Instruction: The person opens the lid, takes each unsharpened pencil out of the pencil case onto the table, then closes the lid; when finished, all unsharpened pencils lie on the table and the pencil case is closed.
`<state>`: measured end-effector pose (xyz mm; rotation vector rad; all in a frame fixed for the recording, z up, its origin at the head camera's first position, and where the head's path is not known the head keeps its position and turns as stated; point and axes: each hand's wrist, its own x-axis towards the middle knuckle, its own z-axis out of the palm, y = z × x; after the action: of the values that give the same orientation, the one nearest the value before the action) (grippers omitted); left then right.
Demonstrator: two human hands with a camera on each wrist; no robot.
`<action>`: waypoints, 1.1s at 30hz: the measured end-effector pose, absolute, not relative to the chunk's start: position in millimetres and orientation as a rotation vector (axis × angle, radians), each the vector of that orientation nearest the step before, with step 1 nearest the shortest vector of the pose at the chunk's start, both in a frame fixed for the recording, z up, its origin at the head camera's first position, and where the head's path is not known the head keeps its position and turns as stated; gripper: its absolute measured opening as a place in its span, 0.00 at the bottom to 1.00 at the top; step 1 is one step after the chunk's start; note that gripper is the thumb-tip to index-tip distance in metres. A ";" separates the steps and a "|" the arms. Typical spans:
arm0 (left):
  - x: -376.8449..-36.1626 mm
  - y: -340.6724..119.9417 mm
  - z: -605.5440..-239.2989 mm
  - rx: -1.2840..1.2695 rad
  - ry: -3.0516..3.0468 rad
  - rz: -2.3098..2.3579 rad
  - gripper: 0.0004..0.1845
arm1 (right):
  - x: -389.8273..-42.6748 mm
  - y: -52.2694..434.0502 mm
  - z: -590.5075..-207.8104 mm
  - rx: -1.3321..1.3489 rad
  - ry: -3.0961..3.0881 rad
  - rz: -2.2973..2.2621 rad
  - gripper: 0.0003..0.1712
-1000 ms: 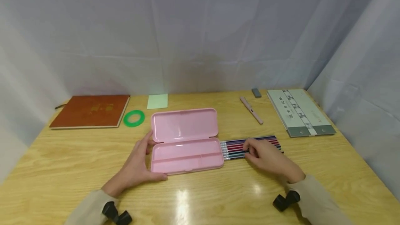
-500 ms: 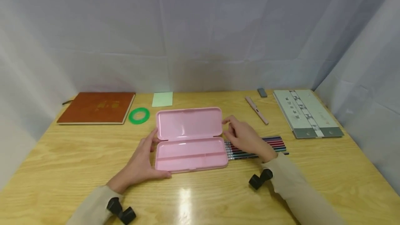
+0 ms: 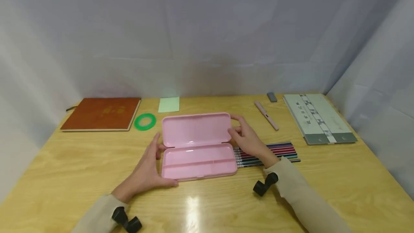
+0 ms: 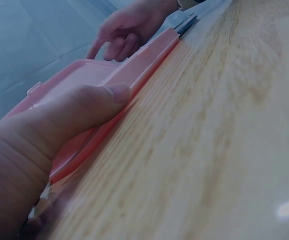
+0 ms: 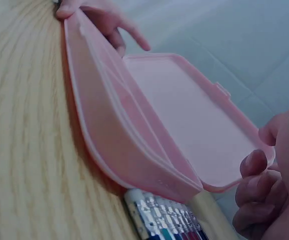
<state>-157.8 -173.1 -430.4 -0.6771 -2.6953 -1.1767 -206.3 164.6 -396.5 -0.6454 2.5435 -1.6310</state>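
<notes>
An open pink pencil case [image 3: 198, 170] lies on the table, with a divided tray in front and its lid [image 3: 195, 128] tilted back behind. My left hand [image 3: 145, 172] holds the left end, thumb along the front wall and fingers by the back corner. The left wrist view has that thumb [image 4: 94, 107] pressed on the case's front. At the lid's right edge, my right hand [image 3: 249, 137] pinches the corner; its other fingers [image 5: 257, 192] are curled in the right wrist view. Several pencils [image 3: 281, 149] lie in a row against the case's right end, partly under my right hand.
A brown notebook [image 3: 100, 114], green tape ring [image 3: 138, 122] and pale green sticky notes [image 3: 169, 104] lie at the back left. Back right hold a pink pen [image 3: 266, 115], a grey eraser [image 3: 271, 97] and a pale notebook [image 3: 318, 118]. A white curtain [image 3: 207, 39] hangs behind.
My right hand has left the pencils, moving left and back to the lid's right edge, where it now grips. The lid's reflections have shifted slightly. My left hand has stayed on the case.
</notes>
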 end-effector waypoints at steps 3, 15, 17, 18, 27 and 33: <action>-156.9 -173.5 -430.6 -0.665 -2.707 -1.164 0.80 | -204.4 169.3 -396.0 -0.646 2.428 -1.764 0.22; -155.0 -175.5 -434.6 -0.741 -2.661 -1.108 0.72 | -175.1 192.0 -399.3 -0.950 2.381 -1.613 0.14; -157.2 -176.3 -434.8 -0.789 -2.631 -1.090 0.67 | -169.8 191.8 -400.1 -0.940 2.424 -1.508 0.10; -158.3 -176.9 -434.6 -0.808 -2.619 -1.085 0.65 | -167.7 191.0 -400.2 -0.944 2.444 -1.462 0.09; -158.9 -183.9 -431.8 -0.822 -2.608 -1.188 0.39 | -160.8 180.8 -401.9 -1.001 2.593 -1.231 0.17; -158.0 -180.5 -429.0 -0.782 -2.644 -1.237 0.42 | -156.1 181.9 -398.2 -0.932 2.615 -1.124 0.19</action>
<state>-158.0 -180.5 -429.0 -0.7822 -2.6436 -1.2370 -156.1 181.9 -398.2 -0.9318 2.6153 -1.1243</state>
